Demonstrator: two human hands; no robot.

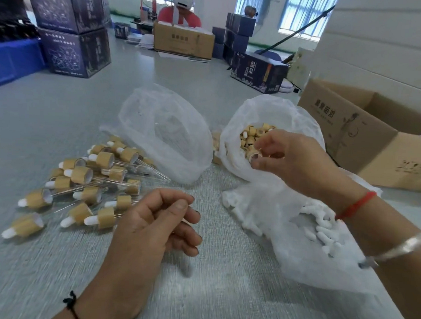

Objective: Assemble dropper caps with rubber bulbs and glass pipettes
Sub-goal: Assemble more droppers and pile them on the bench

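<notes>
left fingers [177,206] curled empty, right fingers [265,159] pinching bamboo cap [253,153] over bag [256,108]

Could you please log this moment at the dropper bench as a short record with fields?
left hand: left hand curled above the table, pinching something thin that is too blurred to name
right hand: right hand takes a bamboo cap in a fingertip grip at the cap bag
finished work: pile of assembled droppers on the table's left
bulbs: white rubber bulbs in an open bag under the right forearm
middle bag: translucent bag, contents unclear
</notes>
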